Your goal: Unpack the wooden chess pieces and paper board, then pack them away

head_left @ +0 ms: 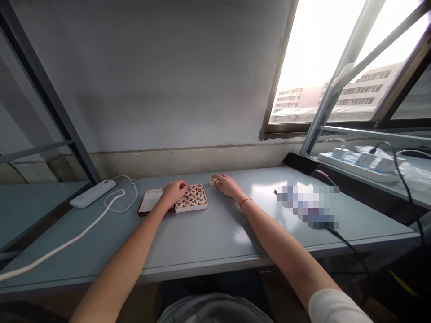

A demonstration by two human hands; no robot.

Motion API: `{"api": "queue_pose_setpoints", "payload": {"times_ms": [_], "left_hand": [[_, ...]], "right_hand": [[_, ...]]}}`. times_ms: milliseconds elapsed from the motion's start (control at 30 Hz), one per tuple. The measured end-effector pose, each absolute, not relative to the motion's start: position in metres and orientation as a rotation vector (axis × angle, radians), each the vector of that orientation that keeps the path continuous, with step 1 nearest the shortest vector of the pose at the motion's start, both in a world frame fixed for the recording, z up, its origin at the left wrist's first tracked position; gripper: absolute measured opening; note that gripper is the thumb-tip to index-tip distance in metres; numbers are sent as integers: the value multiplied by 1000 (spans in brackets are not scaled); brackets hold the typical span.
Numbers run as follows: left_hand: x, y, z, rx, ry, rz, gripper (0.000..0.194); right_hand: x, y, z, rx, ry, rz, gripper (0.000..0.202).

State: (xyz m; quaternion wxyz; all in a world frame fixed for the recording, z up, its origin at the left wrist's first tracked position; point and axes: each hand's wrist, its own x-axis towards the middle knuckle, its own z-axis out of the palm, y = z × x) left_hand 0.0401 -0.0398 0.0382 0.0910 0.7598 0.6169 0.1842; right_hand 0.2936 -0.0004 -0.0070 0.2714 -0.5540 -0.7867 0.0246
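Observation:
An opened box (191, 208) of round, cream-coloured Chinese chess pieces (191, 197) lies on the desk, with dark and red characters on the pieces. Its lid (151, 200), dark red outside and white inside, rests open at the left. My left hand (173, 193) reaches over the inner part of the box, fingers bent together above the pieces; what they grip, if anything, is hidden. To the right of the box, my right hand (227, 185) curls its fingers round a Chinese chess piece (213, 181) on the desk near the wall. Its fingers partly cover another piece.
A white power bank (93, 194) with a white cable lies on the left of the desk (215, 242). A blurred-out object (308, 206) with a black cable lies on the right. Beyond it stands a white power strip (358, 167) with plugs. Metal frame posts rise on both sides.

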Motion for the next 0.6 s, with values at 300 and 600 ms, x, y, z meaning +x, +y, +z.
{"api": "queue_pose_setpoints", "payload": {"times_ms": [300, 600], "left_hand": [[39, -34, 31, 2328, 1873, 508, 27], [47, -40, 31, 2442, 1982, 257, 53]], "right_hand": [[293, -2, -3, -1515, -2122, 35, 40], [254, -20, 14, -1472, -2115, 214, 30]]}}
